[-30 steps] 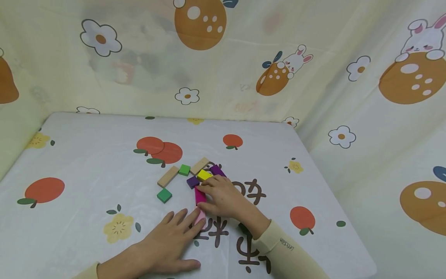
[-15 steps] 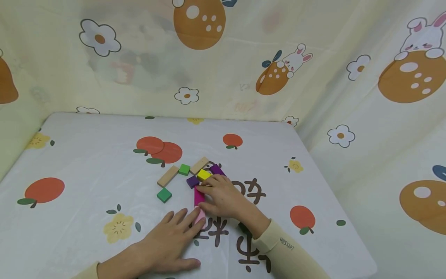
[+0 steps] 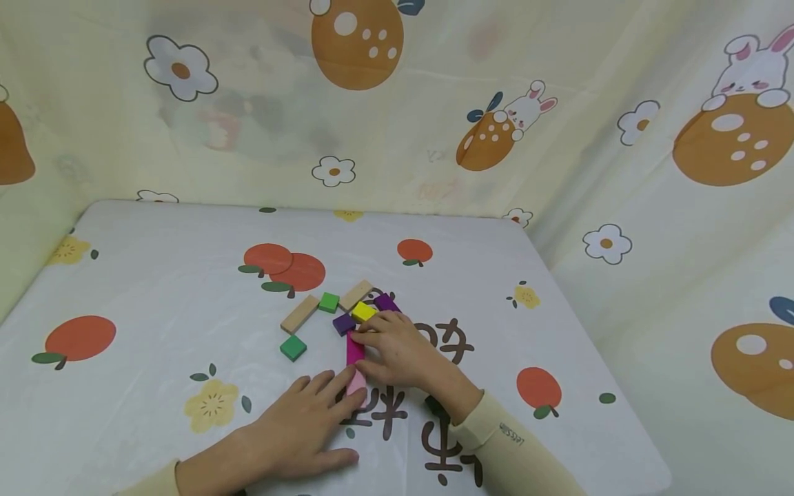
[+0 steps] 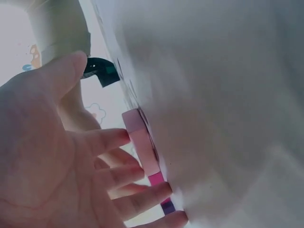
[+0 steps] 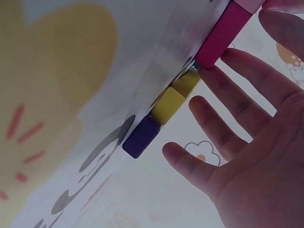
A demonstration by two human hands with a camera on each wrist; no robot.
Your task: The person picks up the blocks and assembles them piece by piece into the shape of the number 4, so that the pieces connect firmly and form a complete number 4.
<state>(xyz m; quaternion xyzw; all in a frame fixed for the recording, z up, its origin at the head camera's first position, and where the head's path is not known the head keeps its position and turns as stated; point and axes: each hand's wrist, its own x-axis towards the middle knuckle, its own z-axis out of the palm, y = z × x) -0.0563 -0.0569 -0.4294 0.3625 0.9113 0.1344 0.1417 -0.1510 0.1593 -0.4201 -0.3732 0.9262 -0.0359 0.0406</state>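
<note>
In the head view, a magenta block [image 3: 355, 350] and a pale pink block [image 3: 356, 383] lie end to end. My right hand [image 3: 397, 350] touches the magenta block's right side with its index finger and thumb. In the right wrist view its fingers look fairly straight, beside the magenta block [image 5: 224, 35]. My left hand [image 3: 298, 424] lies low with spread, straight fingers, the fingertips touching the pink block [image 4: 144, 149]. Near the magenta block's far end sit a small purple block [image 3: 344, 324] and a yellow block [image 3: 364, 312]. Another purple block [image 3: 387, 302] is partly behind the right hand.
Two plain wooden blocks [image 3: 300, 315], a light green block [image 3: 329, 302] and a darker green block [image 3: 293, 347] make a bent line left of the hands. Everything lies on a white patterned tablecloth [image 3: 155, 275]. A printed curtain [image 3: 260, 138] hangs behind the table.
Both hands stay almost where they were. The magenta block appears to have shifted very slightly left, more in line with the pink one. The other blocks have not visibly moved.
</note>
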